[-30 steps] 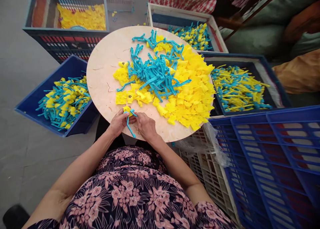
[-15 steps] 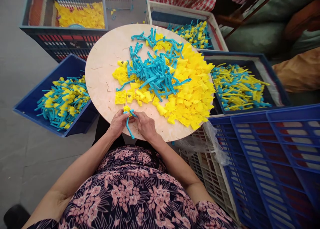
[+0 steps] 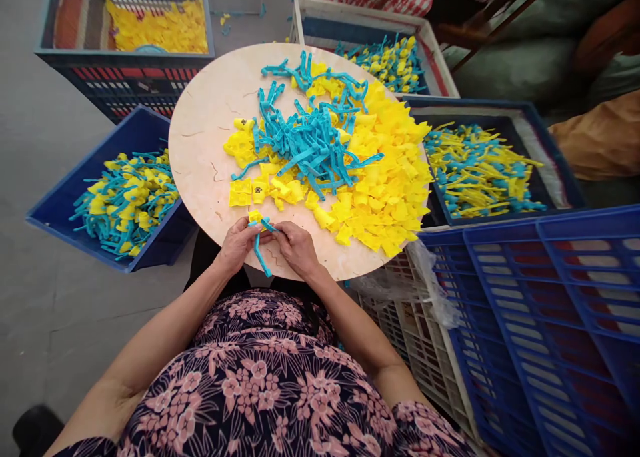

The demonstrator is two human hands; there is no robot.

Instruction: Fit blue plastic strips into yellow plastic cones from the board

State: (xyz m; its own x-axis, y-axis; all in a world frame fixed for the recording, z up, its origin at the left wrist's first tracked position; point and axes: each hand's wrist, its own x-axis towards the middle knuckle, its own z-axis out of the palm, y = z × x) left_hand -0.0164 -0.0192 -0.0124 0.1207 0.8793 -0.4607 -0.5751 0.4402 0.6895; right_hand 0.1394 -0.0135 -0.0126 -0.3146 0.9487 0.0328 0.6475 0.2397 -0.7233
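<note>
Two hands (image 3: 265, 242) pinching blue strip (image 3: 259, 254), board edge (image 3: 345, 268)

Round wooden board (image 3: 200, 144), viewed from above; pale surface marked with thin dark scratches. Blue strips (image 3: 310, 140) lie in a tangled heap near its centre, over and among loose yellow pieces (image 3: 385, 197), which spread toward the right rim. A few yellow pieces at the left of the pile bear a small dark print. Grey floor (image 3: 65, 177) lies beneath, with a blue crate (image 3: 85, 244) standing beside the board at left.
</note>
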